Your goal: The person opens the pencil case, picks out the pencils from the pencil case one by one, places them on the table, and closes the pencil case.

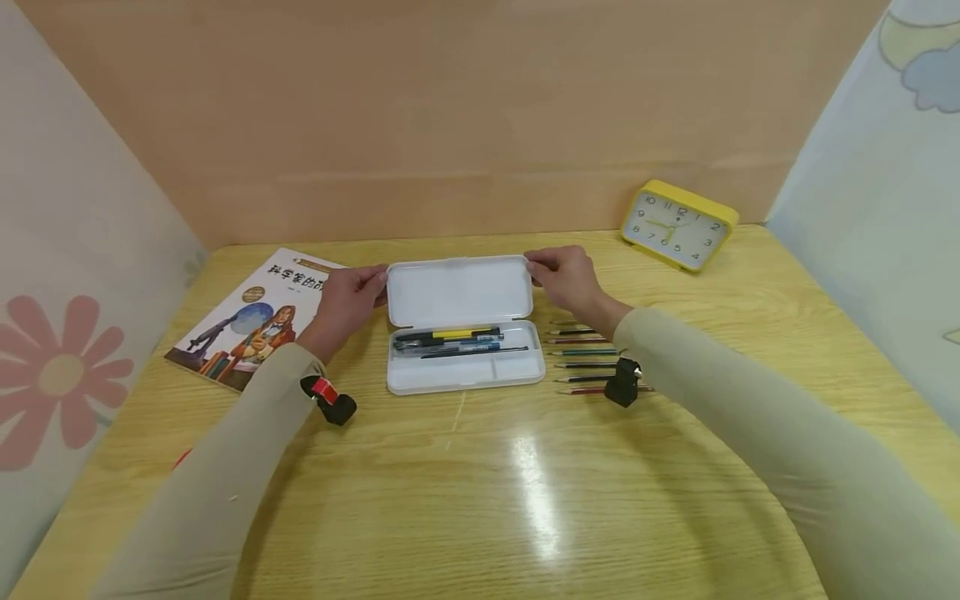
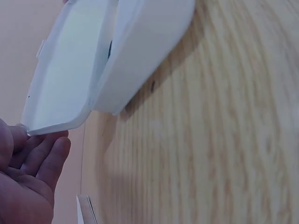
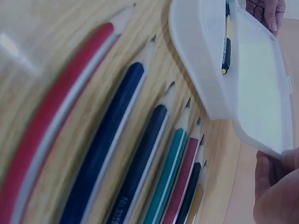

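A white pencil case [image 1: 465,385] lies on the table with its lid [image 1: 459,292] raised. Several pens [image 1: 450,335] rest in its tray, one of them yellow and black. My left hand [image 1: 347,304] pinches the lid's upper left corner between thumb and fingers, as the left wrist view also shows. At the opposite upper corner, my right hand [image 1: 568,279] pinches the lid in the same way. Just right of the case, several sharpened pencils [image 3: 105,140] in red, blue, green and other colours lie in a row, below my right wrist.
A book [image 1: 255,321] with a picture cover lies to the left, partly behind my left arm. The yellow clock [image 1: 678,225] stands at the back right. A brown wall [image 1: 465,108] closes the table's far edge. Something red [image 1: 182,457] peeks out by my left sleeve.
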The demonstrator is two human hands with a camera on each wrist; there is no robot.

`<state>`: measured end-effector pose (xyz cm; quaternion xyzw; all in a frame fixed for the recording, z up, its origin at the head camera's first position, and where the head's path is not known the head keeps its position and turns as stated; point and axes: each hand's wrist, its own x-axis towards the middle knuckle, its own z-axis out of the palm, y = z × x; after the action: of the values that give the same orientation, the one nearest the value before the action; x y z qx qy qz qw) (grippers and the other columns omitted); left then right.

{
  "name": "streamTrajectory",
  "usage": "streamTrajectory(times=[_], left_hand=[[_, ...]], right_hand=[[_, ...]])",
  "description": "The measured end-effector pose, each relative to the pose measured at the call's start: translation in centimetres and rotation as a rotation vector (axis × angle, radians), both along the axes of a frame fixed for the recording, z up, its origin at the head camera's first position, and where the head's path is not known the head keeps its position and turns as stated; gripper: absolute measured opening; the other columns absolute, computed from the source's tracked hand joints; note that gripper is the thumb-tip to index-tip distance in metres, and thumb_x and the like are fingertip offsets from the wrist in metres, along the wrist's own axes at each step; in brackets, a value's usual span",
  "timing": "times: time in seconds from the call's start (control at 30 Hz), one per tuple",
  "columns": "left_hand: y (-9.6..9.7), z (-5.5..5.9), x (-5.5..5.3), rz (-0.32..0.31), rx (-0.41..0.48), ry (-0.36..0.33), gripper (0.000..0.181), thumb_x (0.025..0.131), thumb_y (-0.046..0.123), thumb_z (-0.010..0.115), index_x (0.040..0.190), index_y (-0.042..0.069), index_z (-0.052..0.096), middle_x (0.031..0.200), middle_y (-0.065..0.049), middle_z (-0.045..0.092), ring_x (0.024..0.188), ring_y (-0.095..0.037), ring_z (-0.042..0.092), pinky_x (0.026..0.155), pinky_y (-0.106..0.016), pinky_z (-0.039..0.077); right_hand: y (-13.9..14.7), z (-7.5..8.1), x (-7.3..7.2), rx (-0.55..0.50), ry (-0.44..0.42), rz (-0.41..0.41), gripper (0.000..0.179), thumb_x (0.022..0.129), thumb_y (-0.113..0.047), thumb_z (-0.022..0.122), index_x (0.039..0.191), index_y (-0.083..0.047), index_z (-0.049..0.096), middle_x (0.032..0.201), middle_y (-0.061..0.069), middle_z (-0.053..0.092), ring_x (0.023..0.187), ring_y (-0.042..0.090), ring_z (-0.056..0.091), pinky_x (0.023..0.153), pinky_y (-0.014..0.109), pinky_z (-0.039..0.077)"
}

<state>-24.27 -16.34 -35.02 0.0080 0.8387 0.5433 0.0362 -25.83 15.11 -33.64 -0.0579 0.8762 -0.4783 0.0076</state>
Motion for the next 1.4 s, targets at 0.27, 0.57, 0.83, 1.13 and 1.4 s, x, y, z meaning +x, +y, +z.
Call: streamTrajectory(times=[0.27,0.57,0.83,1.13,1.4], left_hand=[[-0.3,0.6,0.7,0.007,0.088,0.037,0.037,0.1,0.014,0.049,0.135,0.001,0.051,0.134,-0.015,0.052,0.109,-0.025,0.06,0.082,-0.026,0.05],[-1.5,0.8,3.3,-0.098,0.091,0.143,0.038,0.098,0.018,0.052,0.131,-0.001,0.054,0.133,-0.015,0.052,0.11,-0.024,0.059,0.085,-0.028,0.049],[-2.2,1.2,5.8,-0.195,-0.11,0.273,0.037,0.097,0.033,0.054,0.122,0.008,0.065,0.118,-0.008,0.064,0.103,-0.02,0.063,0.08,-0.033,0.051],[-1.9,0.6,8.1,-0.334,-0.271,0.416,0.03,0.094,0.027,0.061,0.115,0.007,0.069,0.112,-0.005,0.066,0.105,-0.019,0.062,0.083,-0.039,0.051],[-1.1,-0.2,8.3,-0.499,-0.474,0.543,0.027,0.086,0.013,0.071,0.111,0.002,0.07,0.118,-0.011,0.062,0.115,-0.027,0.055,0.091,-0.045,0.046]], right_hand=[[0.4,0.2,1.1,-0.197,0.023,0.016,0.027,0.095,-0.006,0.058,0.119,0.003,0.063,0.116,0.016,0.063,0.101,0.025,0.063,0.082,0.034,0.052],[1.2,0.6,3.9,-0.29,0.059,0.081,0.031,0.095,-0.015,0.06,0.118,0.005,0.063,0.115,0.018,0.064,0.1,0.023,0.064,0.083,0.033,0.051],[2.0,0.4,6.1,-0.188,0.149,0.142,0.031,0.095,-0.025,0.06,0.11,0.001,0.07,0.107,0.012,0.068,0.095,0.026,0.064,0.08,0.03,0.052],[1.9,-0.9,8.5,-0.004,0.419,0.338,0.013,0.086,-0.004,0.069,0.098,0.0,0.074,0.1,0.01,0.07,0.09,0.02,0.067,0.073,0.032,0.054],[2.5,-2.8,8.5,0.246,0.738,0.524,0.019,0.074,-0.004,0.078,0.092,0.001,0.075,0.1,0.013,0.069,0.097,0.029,0.062,0.079,0.043,0.051]])
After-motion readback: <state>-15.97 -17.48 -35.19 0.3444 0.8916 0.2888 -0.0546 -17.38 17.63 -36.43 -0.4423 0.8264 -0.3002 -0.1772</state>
